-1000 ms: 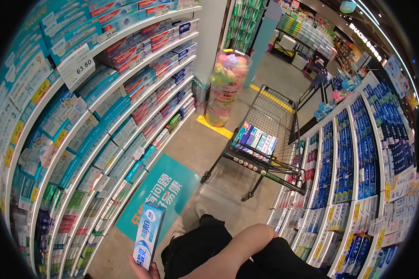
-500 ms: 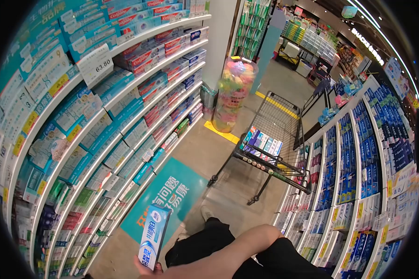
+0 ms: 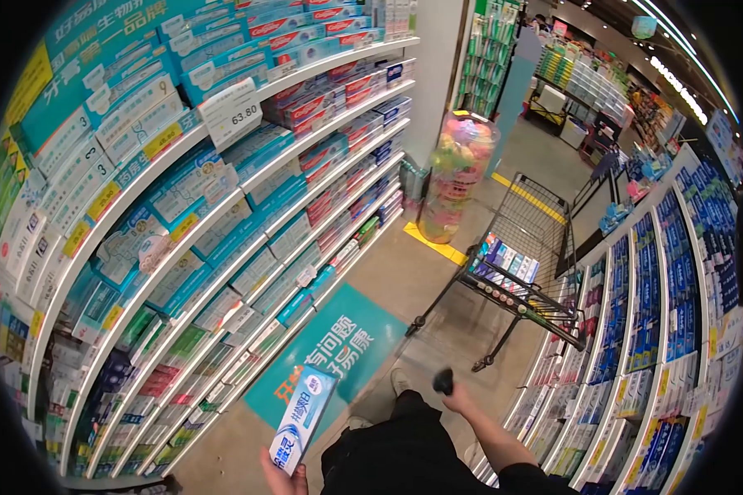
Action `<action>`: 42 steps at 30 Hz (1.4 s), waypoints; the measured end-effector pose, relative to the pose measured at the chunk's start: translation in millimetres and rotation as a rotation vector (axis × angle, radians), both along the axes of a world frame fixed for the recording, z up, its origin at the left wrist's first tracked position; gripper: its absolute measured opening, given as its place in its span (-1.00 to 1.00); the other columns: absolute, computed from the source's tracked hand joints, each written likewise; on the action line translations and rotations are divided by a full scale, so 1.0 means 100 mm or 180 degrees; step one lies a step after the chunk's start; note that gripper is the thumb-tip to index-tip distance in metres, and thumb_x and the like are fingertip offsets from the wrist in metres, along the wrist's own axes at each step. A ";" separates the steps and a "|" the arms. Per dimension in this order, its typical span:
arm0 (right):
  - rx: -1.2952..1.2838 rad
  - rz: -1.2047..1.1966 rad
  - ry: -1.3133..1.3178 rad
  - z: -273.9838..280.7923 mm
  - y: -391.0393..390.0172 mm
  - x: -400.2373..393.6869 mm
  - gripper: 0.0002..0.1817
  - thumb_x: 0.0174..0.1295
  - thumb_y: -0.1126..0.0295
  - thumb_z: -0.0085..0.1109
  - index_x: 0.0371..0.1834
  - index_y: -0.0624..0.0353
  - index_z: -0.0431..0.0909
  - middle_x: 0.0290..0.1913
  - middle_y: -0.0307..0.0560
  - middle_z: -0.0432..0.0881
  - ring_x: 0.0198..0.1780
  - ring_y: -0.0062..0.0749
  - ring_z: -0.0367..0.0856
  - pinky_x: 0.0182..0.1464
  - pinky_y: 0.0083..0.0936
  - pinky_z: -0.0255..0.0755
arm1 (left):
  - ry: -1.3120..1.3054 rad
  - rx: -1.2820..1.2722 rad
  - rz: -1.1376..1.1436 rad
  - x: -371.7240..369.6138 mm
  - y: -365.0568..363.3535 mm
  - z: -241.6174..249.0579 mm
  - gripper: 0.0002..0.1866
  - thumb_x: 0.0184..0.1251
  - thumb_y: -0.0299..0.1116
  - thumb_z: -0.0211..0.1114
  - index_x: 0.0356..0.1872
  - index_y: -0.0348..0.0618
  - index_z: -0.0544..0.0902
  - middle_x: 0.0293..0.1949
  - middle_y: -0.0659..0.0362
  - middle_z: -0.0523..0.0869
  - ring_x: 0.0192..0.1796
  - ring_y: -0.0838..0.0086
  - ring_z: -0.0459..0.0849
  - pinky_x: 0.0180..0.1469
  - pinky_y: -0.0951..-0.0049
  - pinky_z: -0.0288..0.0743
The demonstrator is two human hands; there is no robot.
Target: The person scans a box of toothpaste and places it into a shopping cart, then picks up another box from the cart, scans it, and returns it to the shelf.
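My left hand (image 3: pixel 284 472) is closed around the lower end of a toothpaste box (image 3: pixel 304 419), white and blue with large blue lettering. The box is tilted, its printed face towards me, above the teal floor sticker (image 3: pixel 351 318). In front of my right leg, my right hand (image 3: pixel 453 398) grips a small black object with a rounded end (image 3: pixel 443 381); its kind I cannot tell. Ahead stands a black wire shopping cart (image 3: pixel 527 235), with several boxes (image 3: pixel 508 264) lying in it.
Shelves of toothpaste boxes (image 3: pixel 276 194) line the left side, with a price card (image 3: pixel 231 114) clipped on. More shelves (image 3: pixel 648 305) run along the right. A clear bin of colourful items (image 3: pixel 458 177) stands beyond the left shelf's end, near yellow floor tape (image 3: pixel 434 245).
My right arm, which reached across to the left near the box, has swung right, and its hand now shows with the black object. The view has turned slightly left.
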State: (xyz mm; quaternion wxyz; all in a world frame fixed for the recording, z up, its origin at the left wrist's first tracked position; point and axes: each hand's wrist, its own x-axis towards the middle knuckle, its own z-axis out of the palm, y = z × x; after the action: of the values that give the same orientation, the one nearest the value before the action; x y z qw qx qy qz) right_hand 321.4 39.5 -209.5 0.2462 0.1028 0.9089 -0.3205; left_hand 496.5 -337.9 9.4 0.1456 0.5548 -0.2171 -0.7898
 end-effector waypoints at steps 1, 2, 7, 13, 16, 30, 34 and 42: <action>0.0191 0.0086 -0.0074 -0.14 0.18 0.22 -0.65 -0.22 0.32 0.23 -0.32 0.27 0.59 -0.39 0.20 0.64 -0.21 0.05 0.64 -0.17 -0.22 0.50 | -0.0013 -0.0156 -0.0087 -0.04 0.02 -0.12 -0.73 0.31 -0.16 0.01 -0.07 -0.04 0.45 -0.26 0.26 0.59 -0.28 0.50 0.54 -0.40 0.53 0.30; 0.0589 0.0132 -0.0531 -0.48 0.41 0.44 -0.68 -0.23 0.30 0.23 -0.39 0.27 0.60 -0.48 0.12 0.63 -0.36 -0.12 0.67 -0.28 -0.31 0.51 | -0.0035 -0.0310 -0.0159 -0.06 0.04 -0.21 -0.65 0.34 0.06 -0.02 -0.25 0.04 0.56 -0.44 0.35 0.67 -0.49 0.57 0.60 -0.65 0.62 0.26; 0.0201 -0.0976 -0.2154 -0.59 0.75 0.93 -0.78 -0.13 0.37 0.29 -0.55 0.34 0.54 -0.64 -0.05 0.52 -0.67 -0.33 0.47 -0.61 -0.39 0.35 | 0.0084 -0.0249 -0.0208 -0.26 0.15 -0.19 -0.64 0.39 -0.06 -0.07 -0.15 -0.15 0.49 -0.41 0.16 0.68 -0.50 0.45 0.65 -0.69 0.55 0.42; -0.0116 -0.0935 -0.2121 -0.51 0.79 0.36 -0.78 -0.11 0.38 0.30 -0.57 0.34 0.52 -0.65 -0.03 0.51 -0.67 -0.33 0.49 -0.62 -0.41 0.36 | 0.0091 -0.0320 -0.0342 -0.56 0.43 -0.13 -0.64 0.39 -0.10 -0.09 -0.13 -0.19 0.48 -0.39 0.13 0.68 -0.46 0.43 0.67 -0.67 0.52 0.47; -0.0204 -0.0626 -0.1833 -0.30 0.70 -0.20 -0.83 -0.07 0.45 0.26 -0.55 0.34 0.50 -0.66 -0.04 0.48 -0.69 -0.34 0.45 -0.61 -0.40 0.33 | 0.0042 -0.0227 -0.0293 -0.73 0.60 -0.11 -0.67 0.39 -0.13 -0.07 -0.12 -0.18 0.48 -0.38 0.12 0.67 -0.44 0.42 0.68 -0.66 0.52 0.49; 0.0308 0.1415 -0.1552 -0.06 -0.32 -1.30 -0.62 0.05 0.17 0.28 -0.56 0.31 0.47 -0.68 -0.09 0.43 -0.64 -0.40 0.47 -0.61 -0.40 0.31 | 0.0009 -0.0400 0.1222 0.16 0.93 -0.01 -0.76 0.38 -0.20 0.01 -0.14 -0.14 0.46 -0.36 0.13 0.64 -0.42 0.39 0.69 -0.59 0.43 0.53; -0.0140 0.1154 -0.1979 0.20 -0.93 -0.96 -0.44 0.11 -0.11 0.12 -0.50 0.31 0.49 -0.64 -0.08 0.46 -0.64 -0.38 0.47 -0.59 -0.42 0.33 | 0.0192 -0.0414 0.1577 0.81 0.82 -0.12 -0.74 0.38 -0.19 -0.01 -0.13 -0.16 0.45 -0.37 0.11 0.63 -0.45 0.38 0.69 -0.64 0.45 0.53; 0.0084 0.1872 -0.1581 0.23 -1.94 -0.02 -0.33 0.10 -0.22 0.06 -0.36 0.36 0.52 -0.56 -0.08 0.51 -0.59 -0.41 0.47 -0.52 -0.45 0.35 | -0.0039 -0.0322 0.2285 2.05 0.62 -0.20 -0.68 0.37 -0.12 -0.04 -0.13 -0.16 0.46 -0.39 0.16 0.65 -0.46 0.46 0.68 -0.69 0.56 0.49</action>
State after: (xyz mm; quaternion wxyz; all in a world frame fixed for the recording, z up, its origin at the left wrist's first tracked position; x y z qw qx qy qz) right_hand 319.4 -154.3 -186.5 0.5390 -0.0846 0.8163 -0.1898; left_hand 701.6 -275.9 -10.5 0.4396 0.5925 -0.0482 -0.6733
